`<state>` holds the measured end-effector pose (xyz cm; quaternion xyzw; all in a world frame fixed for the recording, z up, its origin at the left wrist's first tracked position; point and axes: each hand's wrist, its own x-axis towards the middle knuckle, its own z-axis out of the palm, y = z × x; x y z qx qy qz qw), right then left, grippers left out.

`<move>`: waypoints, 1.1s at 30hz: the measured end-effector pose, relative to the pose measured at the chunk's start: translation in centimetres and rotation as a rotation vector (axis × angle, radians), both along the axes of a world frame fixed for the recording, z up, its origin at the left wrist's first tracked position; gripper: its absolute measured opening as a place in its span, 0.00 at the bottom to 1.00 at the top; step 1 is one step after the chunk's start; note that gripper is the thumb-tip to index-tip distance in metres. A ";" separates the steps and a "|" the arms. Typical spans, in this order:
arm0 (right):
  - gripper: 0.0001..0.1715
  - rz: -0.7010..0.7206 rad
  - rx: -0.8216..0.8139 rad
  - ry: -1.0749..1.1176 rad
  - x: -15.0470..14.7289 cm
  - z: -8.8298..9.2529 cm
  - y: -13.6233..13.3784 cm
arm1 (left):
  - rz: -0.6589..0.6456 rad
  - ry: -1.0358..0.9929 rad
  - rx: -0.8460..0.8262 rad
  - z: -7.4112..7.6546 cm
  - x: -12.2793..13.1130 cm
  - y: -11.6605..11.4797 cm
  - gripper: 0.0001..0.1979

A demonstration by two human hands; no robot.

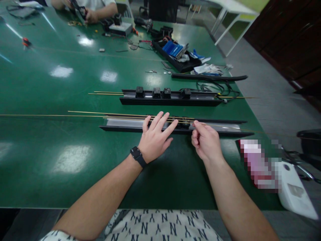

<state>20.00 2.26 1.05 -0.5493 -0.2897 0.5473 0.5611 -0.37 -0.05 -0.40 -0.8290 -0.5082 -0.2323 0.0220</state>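
Note:
Across the green table in front of me lies a long black channel (pixel 125 124) with a pale inner floor. Several thin brass rods (pixel 85 112) run lengthwise over it and stick out past its left end. My left hand (pixel 159 135), with a dark watch on the wrist, rests over the rods and channel, fingers spread. Near the channel's middle, my right hand (pixel 207 139) pinches a thin brass rod between thumb and forefinger. Small black blocks (pixel 186 122) sit inside the channel between my hands, partly hidden by rods and fingers.
Behind it is a second black channel (pixel 170 101) with several black blocks, rods and a dark cable (pixel 225 89). Farther back are a curved black strip (pixel 209 77), a black tray (pixel 180 62) and a power drill (pixel 144 22). Another person's hand (pixel 91 16) works at the far left.

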 end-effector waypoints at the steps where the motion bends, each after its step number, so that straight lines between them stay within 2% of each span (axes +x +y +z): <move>1: 0.21 0.006 0.002 0.002 0.0 0.0 0.0 | 0.001 0.001 0.000 0.0 0.0 0.0 0.33; 10: 0.25 0.051 0.006 0.023 -0.2 0.1 -0.2 | 0.005 0.005 -0.002 0.0 0.0 0.0 0.34; 33: 0.18 0.053 0.000 0.055 -0.1 0.4 -0.1 | -0.003 -0.003 -0.009 0.2 0.0 0.0 0.33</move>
